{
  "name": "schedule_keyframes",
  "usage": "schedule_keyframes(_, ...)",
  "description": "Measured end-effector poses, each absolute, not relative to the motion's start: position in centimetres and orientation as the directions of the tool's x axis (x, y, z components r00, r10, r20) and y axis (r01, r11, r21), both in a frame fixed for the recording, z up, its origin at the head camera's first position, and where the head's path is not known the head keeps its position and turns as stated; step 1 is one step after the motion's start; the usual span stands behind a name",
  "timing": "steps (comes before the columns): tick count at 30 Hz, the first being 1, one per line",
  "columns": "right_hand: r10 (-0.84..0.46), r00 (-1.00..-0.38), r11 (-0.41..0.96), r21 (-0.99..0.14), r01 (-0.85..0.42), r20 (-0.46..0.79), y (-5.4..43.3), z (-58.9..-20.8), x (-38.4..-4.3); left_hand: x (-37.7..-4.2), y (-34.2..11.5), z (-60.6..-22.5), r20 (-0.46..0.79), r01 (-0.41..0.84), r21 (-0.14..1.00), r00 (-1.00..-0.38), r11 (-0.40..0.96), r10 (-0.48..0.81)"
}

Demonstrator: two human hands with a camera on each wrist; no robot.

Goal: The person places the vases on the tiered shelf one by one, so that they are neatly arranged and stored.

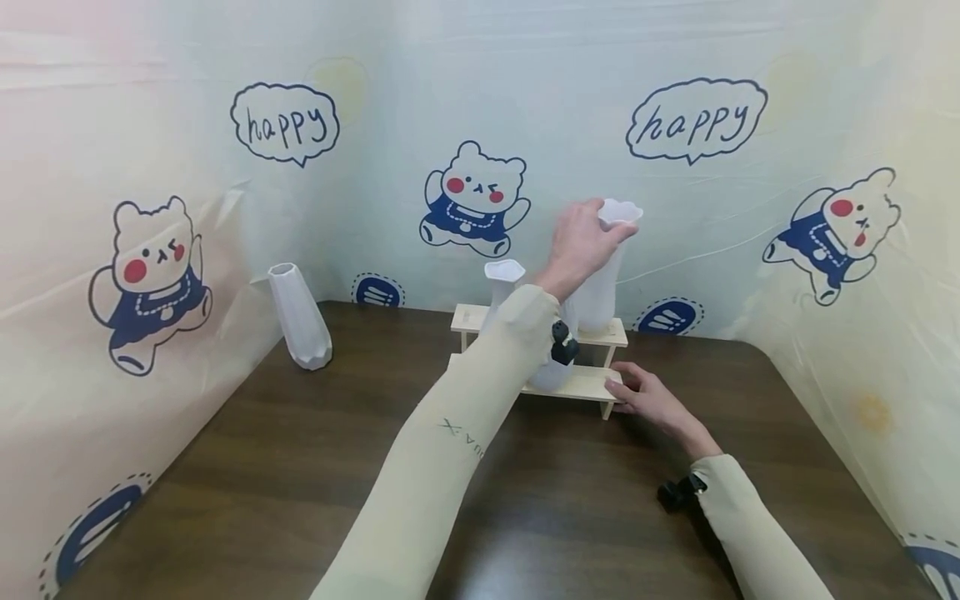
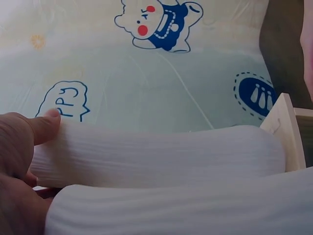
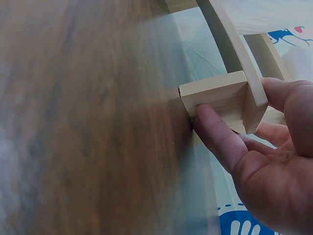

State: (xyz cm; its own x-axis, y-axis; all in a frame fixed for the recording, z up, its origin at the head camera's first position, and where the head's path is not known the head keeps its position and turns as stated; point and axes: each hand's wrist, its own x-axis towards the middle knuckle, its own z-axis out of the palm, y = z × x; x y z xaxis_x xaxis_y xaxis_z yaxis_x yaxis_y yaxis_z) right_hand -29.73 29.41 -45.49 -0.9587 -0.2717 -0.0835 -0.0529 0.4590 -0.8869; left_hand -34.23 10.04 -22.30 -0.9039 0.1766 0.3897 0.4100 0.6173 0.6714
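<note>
My left hand (image 1: 583,246) grips a tall white vase (image 1: 597,292) near its wavy rim, thumb on the near side. The vase stands at the right end of the upper tier of a two-tier wooden stand (image 1: 588,383). In the left wrist view, that ribbed vase (image 2: 161,152) lies behind a second white vase (image 2: 171,210). At the right end of the lower tier, my right hand (image 1: 652,404) holds the stand's edge. The right wrist view shows a finger against the stand's leg (image 3: 222,95). My left forearm hides part of the stand.
Another white vase (image 1: 504,270) rises on the stand's left side, partly behind the left sleeve. A faceted white vase (image 1: 300,317) stands apart at the left of the dark wooden table (image 1: 300,467). A printed curtain (image 1: 570,100) encloses the back and sides.
</note>
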Motion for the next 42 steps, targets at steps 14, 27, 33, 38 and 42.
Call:
schedule_keyframes(14,-0.275,-0.957,0.447,-0.893,-0.049,-0.086,29.2,-45.1,-29.7,-34.2,10.5,-22.5,0.376,0.408,0.658,-0.906,0.633,0.193)
schedule_keyframes(27,-0.268,-0.96,0.448,-0.893,-0.049,-0.081,29.2,-45.3,-29.7,-34.3,10.1,-21.4,0.306,0.429,0.612,-0.903,0.664,0.301)
schedule_keyframes(33,-0.28,-0.958,0.432,-0.9,-0.064,-0.066,29.2,-45.2,-29.7,-34.1,9.7,-21.0,0.286,0.416,0.589,-0.909,0.692,0.304)
schedule_keyframes(38,-0.272,-0.96,0.435,-0.898,-0.061,-0.066,29.3,-45.2,-29.7,-33.4,8.9,-20.5,0.275,0.413,0.613,-0.911,0.674,0.307)
schedule_keyframes(42,-0.274,-0.96,0.437,-0.897,-0.065,-0.064,29.4,-45.3,-29.6,-32.9,8.1,-20.2,0.271,0.412,0.639,-0.911,0.649,0.311)
